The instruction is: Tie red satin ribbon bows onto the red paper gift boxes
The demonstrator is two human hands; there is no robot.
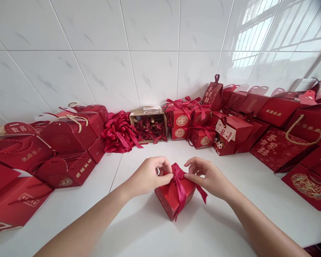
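Satin ribbon [180, 191], deep red, is tied in a bow over a small red gift box [166, 200] on the white table [133, 228], near six o'clock in the view. The left hand [152, 175] pinches the bow at nine o'clock; the right hand [207, 176] touches it at three, its grip unclear. A ribbon heap [119, 132] lies toward ten o'clock from the box.

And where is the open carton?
In the head view, the carton sits near the wall, between the ribbon heap at left and tied boxes at right.
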